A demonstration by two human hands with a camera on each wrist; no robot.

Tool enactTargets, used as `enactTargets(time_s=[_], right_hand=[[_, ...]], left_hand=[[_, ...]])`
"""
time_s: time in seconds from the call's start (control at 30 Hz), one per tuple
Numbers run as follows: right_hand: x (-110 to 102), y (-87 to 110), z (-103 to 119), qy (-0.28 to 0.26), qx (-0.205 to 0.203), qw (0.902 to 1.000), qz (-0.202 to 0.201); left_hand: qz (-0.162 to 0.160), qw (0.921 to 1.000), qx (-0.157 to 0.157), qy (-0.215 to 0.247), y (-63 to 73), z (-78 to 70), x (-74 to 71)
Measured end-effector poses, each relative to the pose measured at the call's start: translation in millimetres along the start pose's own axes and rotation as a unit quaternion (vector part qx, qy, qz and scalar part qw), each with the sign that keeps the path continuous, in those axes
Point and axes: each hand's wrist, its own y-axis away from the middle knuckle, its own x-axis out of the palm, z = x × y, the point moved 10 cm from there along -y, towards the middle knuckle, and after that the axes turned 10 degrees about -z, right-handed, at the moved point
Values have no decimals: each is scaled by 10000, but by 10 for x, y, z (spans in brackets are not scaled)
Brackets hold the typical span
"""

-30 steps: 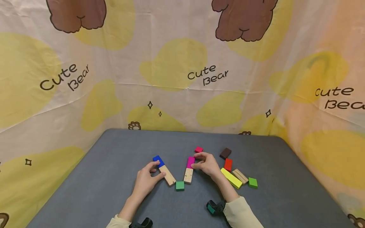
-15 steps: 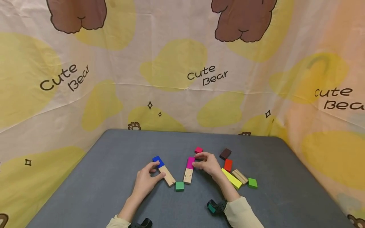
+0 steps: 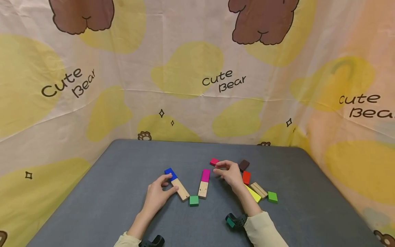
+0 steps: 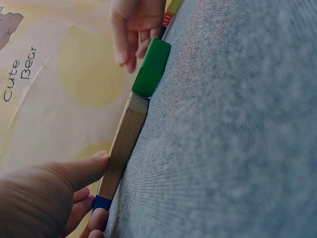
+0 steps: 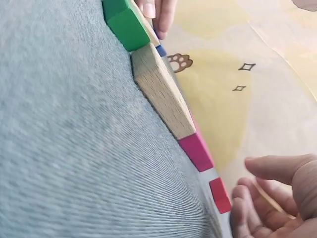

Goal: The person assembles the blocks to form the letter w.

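My left hand (image 3: 157, 192) is at a slanted row made of a blue block (image 3: 169, 173) and a plain wooden block (image 3: 180, 190), end to end. Its thumb touches the wooden block while the bent fingers lie at the blue one. A green block (image 3: 193, 201) forms the bottom of a V. The other side of the V is a second wooden block (image 3: 203, 189) with a magenta block (image 3: 205, 175) at its far end. My right hand (image 3: 229, 173) hovers right of the magenta block, loosely bent and holding nothing. Close to its fingertips is a small red-pink block (image 3: 214, 161).
Right of my right hand lie a dark brown block (image 3: 244, 165), a red block (image 3: 246, 177), a long yellow block (image 3: 253, 194), wooden sticks (image 3: 259, 190) and a light green block (image 3: 272, 197). A printed cloth (image 3: 185, 68) hangs behind the grey table (image 3: 139, 154).
My right hand has let go of the magenta block and moved right and slightly away from me. The left hand and the V of blocks look unmoved.
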Motion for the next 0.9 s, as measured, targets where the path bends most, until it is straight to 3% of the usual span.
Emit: enactTargets(time_s=[0.23, 0.4, 0.6, 0.9], right_hand=[[-103, -207, 176, 30, -663, 9976, -185], [-166, -407, 40, -188, -180, 9992, -300], [-123, -505, -129, -318, 353, 9984, -317], [82, -474, -251, 68, 313, 9995, 41]], left_hand=[[-50, 9999, 84, 122, -31, -25, -20], [6, 9999, 12, 143, -41, -11, -17], [38, 9998, -31, 194, -36, -4, -13], [66, 9998, -35, 179, -14, 16, -7]])
